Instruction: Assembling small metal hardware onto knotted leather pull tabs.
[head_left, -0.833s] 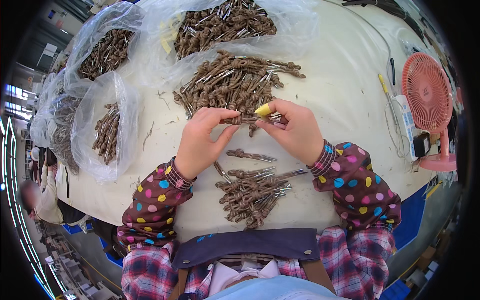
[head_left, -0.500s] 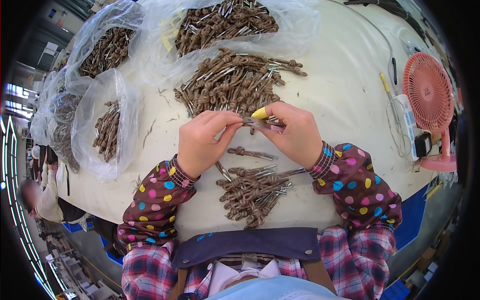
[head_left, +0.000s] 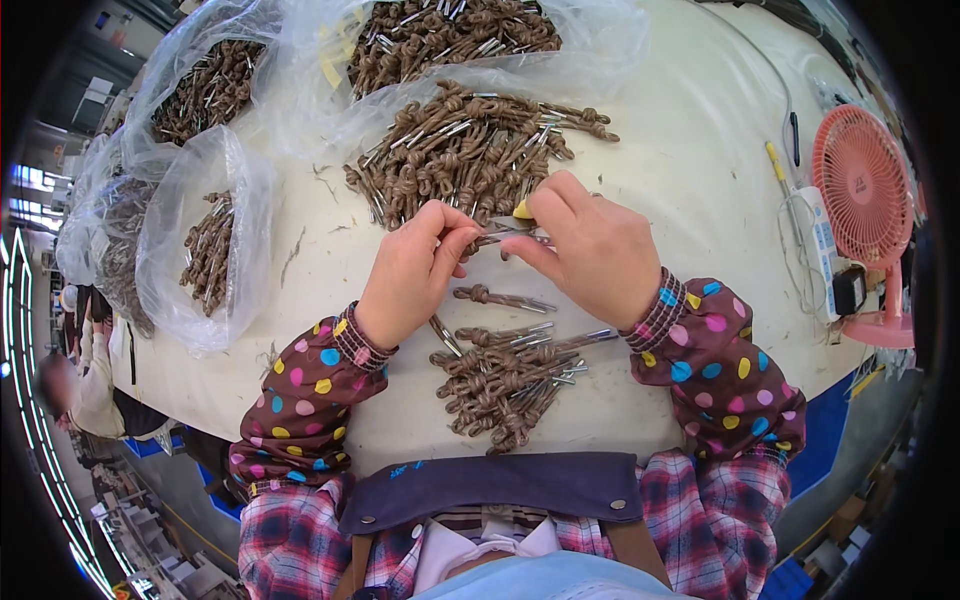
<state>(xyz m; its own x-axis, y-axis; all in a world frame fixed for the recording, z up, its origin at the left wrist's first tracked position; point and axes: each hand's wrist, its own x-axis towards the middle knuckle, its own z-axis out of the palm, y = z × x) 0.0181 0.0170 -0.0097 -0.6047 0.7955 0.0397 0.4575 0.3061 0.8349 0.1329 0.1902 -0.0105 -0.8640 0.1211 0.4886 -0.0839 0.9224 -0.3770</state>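
Note:
My left hand (head_left: 408, 268) is closed, pinching a short brown knotted cord (head_left: 483, 242) between thumb and forefinger. In my right hand (head_left: 605, 258) is a small pair of metal thread snips (head_left: 514, 229), its blades apart at the cord near my left fingertips. A yellow cover (head_left: 522, 209) sits on a right fingertip. Just beyond both hands lies a large heap of brown knotted cords (head_left: 465, 150) with silver metal tips. Below the hands is one single cord (head_left: 500, 298), and nearer to me a smaller pile of the same cords (head_left: 505, 390).
Clear plastic bags holding more cords stand at the left, one near (head_left: 208, 255) and one farther (head_left: 205, 95); another bagged heap (head_left: 455, 40) is at the back. On the right are a pink fan (head_left: 862, 190), a white power strip (head_left: 818, 250) and a yellow-tipped tool (head_left: 776, 165).
My right hand has turned, its knuckles rising, and the snips' blades have spread apart. My left hand still pinches the cord, its fingers slightly shifted. The piles look the same.

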